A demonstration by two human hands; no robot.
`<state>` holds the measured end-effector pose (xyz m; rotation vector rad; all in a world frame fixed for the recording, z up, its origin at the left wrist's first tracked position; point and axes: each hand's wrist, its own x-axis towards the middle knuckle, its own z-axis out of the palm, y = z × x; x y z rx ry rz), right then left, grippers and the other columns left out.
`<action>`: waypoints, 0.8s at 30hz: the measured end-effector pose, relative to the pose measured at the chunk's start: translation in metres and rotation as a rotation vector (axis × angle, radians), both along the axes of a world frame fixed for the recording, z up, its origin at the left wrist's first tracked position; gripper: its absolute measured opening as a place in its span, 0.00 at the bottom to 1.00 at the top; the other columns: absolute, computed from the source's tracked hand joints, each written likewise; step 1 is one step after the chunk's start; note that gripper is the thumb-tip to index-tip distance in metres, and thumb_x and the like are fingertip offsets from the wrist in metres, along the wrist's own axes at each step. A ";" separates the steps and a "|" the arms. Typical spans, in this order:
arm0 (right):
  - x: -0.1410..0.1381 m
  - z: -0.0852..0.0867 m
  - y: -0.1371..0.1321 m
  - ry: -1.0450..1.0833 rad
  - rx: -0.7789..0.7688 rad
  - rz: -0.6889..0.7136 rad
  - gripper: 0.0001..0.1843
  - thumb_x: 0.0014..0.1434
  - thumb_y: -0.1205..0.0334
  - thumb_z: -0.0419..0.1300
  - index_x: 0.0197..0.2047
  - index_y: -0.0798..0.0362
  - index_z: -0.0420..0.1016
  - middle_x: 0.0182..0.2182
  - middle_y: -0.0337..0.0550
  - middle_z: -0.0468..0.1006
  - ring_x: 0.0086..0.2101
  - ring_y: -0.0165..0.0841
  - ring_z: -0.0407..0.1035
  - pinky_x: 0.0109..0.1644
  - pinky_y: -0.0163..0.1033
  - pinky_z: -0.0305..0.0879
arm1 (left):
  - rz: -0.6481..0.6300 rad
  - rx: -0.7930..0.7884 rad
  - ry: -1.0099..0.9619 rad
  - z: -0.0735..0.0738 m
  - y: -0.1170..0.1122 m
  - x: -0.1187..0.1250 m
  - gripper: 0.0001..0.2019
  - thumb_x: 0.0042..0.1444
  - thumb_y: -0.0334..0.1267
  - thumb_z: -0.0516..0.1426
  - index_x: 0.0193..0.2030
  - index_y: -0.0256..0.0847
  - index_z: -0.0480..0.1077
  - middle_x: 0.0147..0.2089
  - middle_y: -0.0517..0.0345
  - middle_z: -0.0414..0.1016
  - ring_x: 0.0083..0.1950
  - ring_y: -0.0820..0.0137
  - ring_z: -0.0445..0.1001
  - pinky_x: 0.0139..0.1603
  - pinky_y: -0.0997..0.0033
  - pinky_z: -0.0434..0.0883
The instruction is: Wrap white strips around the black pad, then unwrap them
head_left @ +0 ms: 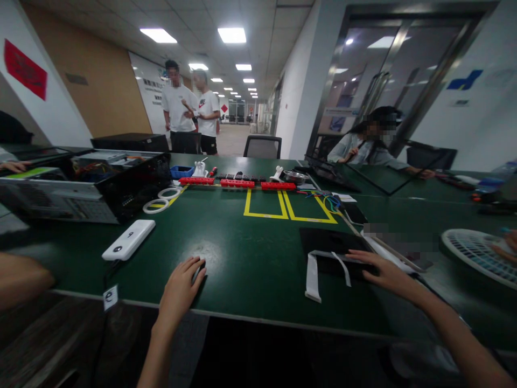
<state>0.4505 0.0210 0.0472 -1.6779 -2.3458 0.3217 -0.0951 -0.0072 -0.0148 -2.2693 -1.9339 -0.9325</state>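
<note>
My left hand [181, 283] lies on the green table [250, 275] near its front edge, fingers stretched forward and thumb a little apart. A small dark patch shows by its fingertips; I cannot tell whether it is an object or shadow. To the right, my right hand [379, 272] has its fingers spread over one end of a white flat ribbon cable [313, 277]. That cable is bent, its connector end lying toward me, and part of it is hidden by the fingers. Beneath it is a black flat pad [323, 237].
A white power bank [129, 240] with a cable lies left, before an opened computer case [92, 186]. White rings [155, 206], red strips [237, 184] and yellow tape outlines [266, 215] lie ahead. A white basket [464, 242] stands right. Other people are around.
</note>
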 end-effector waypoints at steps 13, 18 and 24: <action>0.012 0.021 -0.007 -0.279 0.512 -0.328 0.23 0.58 0.57 0.44 0.47 0.58 0.74 0.44 0.55 0.76 0.42 0.44 0.70 0.43 0.45 0.66 | 0.004 -0.004 0.010 0.001 0.000 0.001 0.17 0.61 0.45 0.50 0.50 0.41 0.72 0.54 0.50 0.74 0.57 0.59 0.69 0.60 0.55 0.62; 0.028 0.040 -0.009 -0.434 0.644 -0.804 0.24 0.61 0.60 0.40 0.46 0.59 0.75 0.39 0.58 0.77 0.36 0.46 0.70 0.31 0.46 0.63 | -0.002 0.006 0.010 0.000 0.000 0.000 0.18 0.61 0.45 0.49 0.50 0.41 0.72 0.54 0.49 0.73 0.58 0.59 0.68 0.60 0.54 0.62; 0.030 0.033 -0.010 -0.486 0.332 -0.894 0.25 0.60 0.63 0.40 0.36 0.58 0.79 0.32 0.65 0.76 0.31 0.48 0.72 0.26 0.45 0.59 | 0.000 -0.001 0.013 0.000 0.000 0.000 0.17 0.60 0.46 0.50 0.50 0.42 0.72 0.54 0.50 0.74 0.58 0.59 0.68 0.60 0.55 0.62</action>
